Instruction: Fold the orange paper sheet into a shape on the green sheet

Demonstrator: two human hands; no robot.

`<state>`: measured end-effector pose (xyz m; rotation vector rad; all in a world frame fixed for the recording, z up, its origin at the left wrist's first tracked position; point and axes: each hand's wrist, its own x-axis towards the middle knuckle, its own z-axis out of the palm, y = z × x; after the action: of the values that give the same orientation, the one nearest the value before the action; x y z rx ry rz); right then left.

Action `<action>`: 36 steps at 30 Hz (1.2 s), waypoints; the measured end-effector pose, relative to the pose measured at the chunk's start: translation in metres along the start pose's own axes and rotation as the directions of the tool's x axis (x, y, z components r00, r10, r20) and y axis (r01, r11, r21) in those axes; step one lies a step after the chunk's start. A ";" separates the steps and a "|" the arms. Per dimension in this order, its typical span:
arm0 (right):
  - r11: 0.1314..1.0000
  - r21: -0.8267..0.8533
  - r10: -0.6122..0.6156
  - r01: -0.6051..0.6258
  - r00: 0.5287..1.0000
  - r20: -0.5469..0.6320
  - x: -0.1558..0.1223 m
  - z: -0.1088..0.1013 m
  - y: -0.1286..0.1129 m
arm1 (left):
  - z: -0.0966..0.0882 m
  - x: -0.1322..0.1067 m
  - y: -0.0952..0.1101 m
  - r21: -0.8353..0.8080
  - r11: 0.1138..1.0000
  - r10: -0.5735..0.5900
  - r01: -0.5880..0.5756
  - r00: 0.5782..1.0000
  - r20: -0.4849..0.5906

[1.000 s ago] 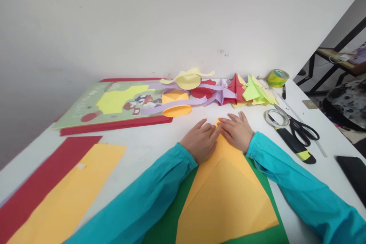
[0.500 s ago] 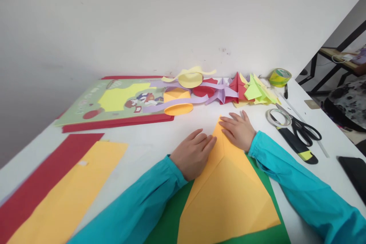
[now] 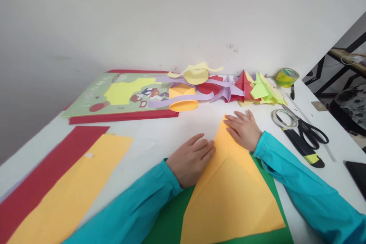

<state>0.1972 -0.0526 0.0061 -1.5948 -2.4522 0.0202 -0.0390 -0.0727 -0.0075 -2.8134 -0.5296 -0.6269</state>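
A folded orange-yellow sheet of paper (image 3: 231, 198) lies in front of me, its two upper sides turned inward to a point at the far end. My right hand (image 3: 243, 131) rests flat on that pointed tip, fingers spread. At the left slanting edge is my left hand (image 3: 190, 160), fingers loosely bent and apart, their tips touching or just beside the paper; its thumb is hidden. Beneath the folded sheet lies a green sheet (image 3: 168, 217), partly covered by it and by my left sleeve.
To the left lie a red paper strip (image 3: 57, 164) and a yellow one (image 3: 94, 175). Behind are a printed green folder (image 3: 85, 99), paper-ring decorations (image 3: 197, 76) and folded paper shapes (image 3: 261, 89). On the right are scissors (image 3: 311, 133), a cutter (image 3: 303, 146) and tape rolls (image 3: 287, 77).
My left hand has slid slightly down and outward, off the fold towards the left edge of the paper. The right hand stays on the tip. The whole view has shifted a little.
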 end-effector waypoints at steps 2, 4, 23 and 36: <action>1.000 -0.002 0.000 0.000 1.000 0.001 0.000 0.000 0.000 | -0.001 -0.001 0.001 -0.003 1.000 -0.002 0.002 1.000 0.001; 1.000 -0.004 -0.002 0.002 1.000 0.004 0.000 0.000 0.000 | -0.002 -0.003 0.003 -0.001 1.000 -0.003 0.003 1.000 -0.001; 1.000 0.003 -0.001 0.001 1.000 -0.003 0.000 0.002 0.002 | -0.027 -0.025 0.021 -0.079 0.997 0.006 -0.006 1.000 -0.002; 1.000 -0.012 -0.021 0.020 0.999 -0.034 -0.001 0.004 0.004 | -0.041 -0.032 0.032 -0.179 0.984 0.005 -0.016 0.998 -0.062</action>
<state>0.2007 -0.0517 0.0016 -1.5616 -2.4469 -0.0243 -0.0685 -0.1231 0.0106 -2.9498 -0.4684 -0.7938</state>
